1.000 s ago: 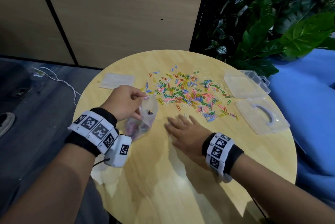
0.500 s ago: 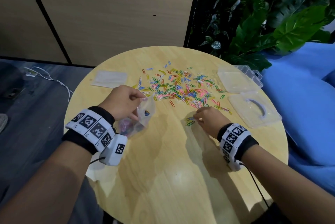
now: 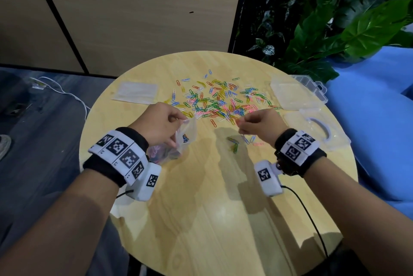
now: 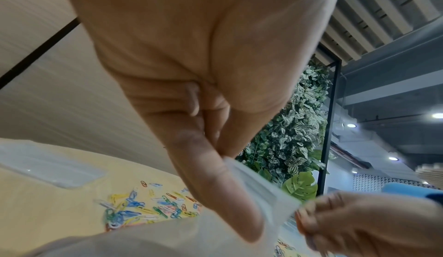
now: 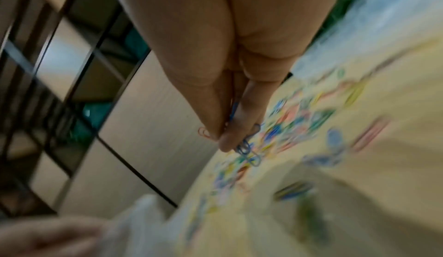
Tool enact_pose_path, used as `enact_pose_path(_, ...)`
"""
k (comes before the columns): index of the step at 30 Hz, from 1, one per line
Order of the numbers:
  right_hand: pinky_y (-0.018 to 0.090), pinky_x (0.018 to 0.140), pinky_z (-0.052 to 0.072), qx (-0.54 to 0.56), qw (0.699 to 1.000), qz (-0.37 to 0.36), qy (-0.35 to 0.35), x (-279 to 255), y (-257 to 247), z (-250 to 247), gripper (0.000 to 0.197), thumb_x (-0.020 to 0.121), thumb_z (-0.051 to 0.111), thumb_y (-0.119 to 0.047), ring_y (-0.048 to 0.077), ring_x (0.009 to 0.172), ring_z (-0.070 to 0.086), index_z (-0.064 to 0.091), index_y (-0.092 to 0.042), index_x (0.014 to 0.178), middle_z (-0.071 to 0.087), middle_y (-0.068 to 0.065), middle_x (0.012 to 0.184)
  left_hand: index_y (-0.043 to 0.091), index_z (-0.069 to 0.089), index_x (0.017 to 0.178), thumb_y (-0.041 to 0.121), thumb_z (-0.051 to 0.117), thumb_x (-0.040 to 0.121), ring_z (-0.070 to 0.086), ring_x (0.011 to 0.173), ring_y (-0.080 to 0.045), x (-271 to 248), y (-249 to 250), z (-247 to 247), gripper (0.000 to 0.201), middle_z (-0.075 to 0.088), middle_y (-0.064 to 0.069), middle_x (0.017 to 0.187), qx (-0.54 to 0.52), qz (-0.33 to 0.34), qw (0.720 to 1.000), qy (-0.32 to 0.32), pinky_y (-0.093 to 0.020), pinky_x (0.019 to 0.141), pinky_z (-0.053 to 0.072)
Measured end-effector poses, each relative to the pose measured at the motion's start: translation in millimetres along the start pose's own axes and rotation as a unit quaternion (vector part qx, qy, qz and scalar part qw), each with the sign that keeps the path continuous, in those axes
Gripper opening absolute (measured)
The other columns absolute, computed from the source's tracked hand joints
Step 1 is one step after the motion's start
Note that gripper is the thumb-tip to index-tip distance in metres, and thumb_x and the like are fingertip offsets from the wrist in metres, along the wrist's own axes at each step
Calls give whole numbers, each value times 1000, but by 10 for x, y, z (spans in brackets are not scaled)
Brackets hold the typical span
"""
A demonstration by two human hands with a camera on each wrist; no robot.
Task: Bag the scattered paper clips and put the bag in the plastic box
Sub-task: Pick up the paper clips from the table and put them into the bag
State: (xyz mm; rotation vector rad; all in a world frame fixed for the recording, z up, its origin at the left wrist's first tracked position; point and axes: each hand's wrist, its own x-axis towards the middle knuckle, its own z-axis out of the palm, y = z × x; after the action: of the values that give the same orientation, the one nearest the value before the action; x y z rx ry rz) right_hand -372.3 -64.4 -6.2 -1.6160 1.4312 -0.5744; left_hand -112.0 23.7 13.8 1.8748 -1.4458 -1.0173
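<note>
left hand [image 3: 159, 125] pinches bag [image 3: 186, 136] mouth, left of clips [image 3: 220, 101]; right hand [image 3: 259, 125] pinches several clips. box [image 3: 297, 94] right of clips.

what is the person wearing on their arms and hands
Both hands are bare. Each forearm carries a black wristband wrapped in a white strip of square black-and-white markers, with a white camera block below it, trailing a black cable. No sleeves show.
</note>
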Motion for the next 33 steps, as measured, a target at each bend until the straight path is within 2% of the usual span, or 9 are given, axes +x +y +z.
enact_pose_path(3, 25, 77, 60, 303, 950, 2, -72, -114, -257, 259, 12, 86, 68, 2, 19, 74, 70, 69, 8, 96, 71, 12, 87, 18, 70, 105, 9, 52, 102, 74, 58, -24, -16, 29, 16, 20, 66, -6, 86, 4, 8, 1000, -3, -42, 70, 64)
enact_pose_path(7, 26, 80, 60, 350, 929, -22, -116, -237, -442, 731, 8, 88, 63, 5, 18, 75, 70, 67, 6, 95, 69, 11, 85, 15, 70, 111, 9, 53, 102, 76, 63, -25, -45, 38, 37, 19, 68, -7, 97, -3, 16, 1000, -5, -46, 71, 64)
enact_pose_path(9, 35, 85, 60, 270, 956, -70, -95, -247, -419, 920, 9, 93, 62, -2, 21, 80, 70, 69, -4, 89, 70, 9, 84, 11, 69, 115, 9, 52, 103, 76, 63, -24, -61, 30, 34, 21, 67, -9, 101, -10, 13, 1000, -5, -44, 70, 64)
enact_pose_path(12, 40, 86, 58, 0, 982, -184, -47, -244, -368, 1054, 21, 94, 55, -7, 20, 82, 71, 76, -13, 96, 75, 5, 90, 7, 69, 113, 7, 52, 103, 75, 60, -20, -74, 23, 18, 19, 70, -15, 99, -25, 11, 1000, 0, -33, 61, 64)
enact_pose_path(15, 33, 82, 53, -162, 942, -289, -40, -291, -403, 1045, 36, 86, 50, 5, 19, 78, 65, 76, -13, 102, 76, 6, 95, 8, 69, 108, 5, 52, 103, 73, 56, -18, -80, 24, 1, 19, 71, -18, 93, -32, 15, 999, 1, -31, 60, 64)
enact_pose_path(21, 25, 93, 49, -218, 896, -388, -13, -339, -415, 759, 34, 86, 55, 8, 22, 107, 65, 74, -10, 108, 71, 7, 115, 9, 72, 109, 5, 52, 103, 76, 65, -25, -61, 32, -43, 21, 70, -15, 93, -34, 15, 999, 13, -31, 60, 64)
enact_pose_path(24, 39, 110, 40, -380, 856, -345, -70, -323, -197, 474, 38, 99, 46, -14, 25, 135, 46, 59, -21, 134, 47, 5, 148, 10, 73, 106, 4, 51, 102, 76, 64, -23, -43, 17, -71, 22, 69, -11, 88, -24, 15, 999, 17, -31, 58, 64)
enact_pose_path(28, 49, 121, 17, -599, 741, -222, -208, -357, 375, 240, 59, 102, 18, -48, 29, 151, 3, -4, -34, 155, -7, 0, 164, 11, 73, 101, 3, 51, 102, 76, 63, -23, -31, 15, -115, 23, 68, -5, 82, -16, 4, 1000, 17, -32, 57, 64)
enact_pose_path(33, 52, 121, 6, -633, 737, -163, -171, -100, 676, -40, 67, 90, -10, -61, 31, 149, -12, -19, -35, 151, -23, -2, 160, 12, 72, 99, 3, 51, 101, 76, 66, -25, -58, 29, -143, 22, 68, -8, 81, -19, 2, 1000, 13, -33, 56, 64)
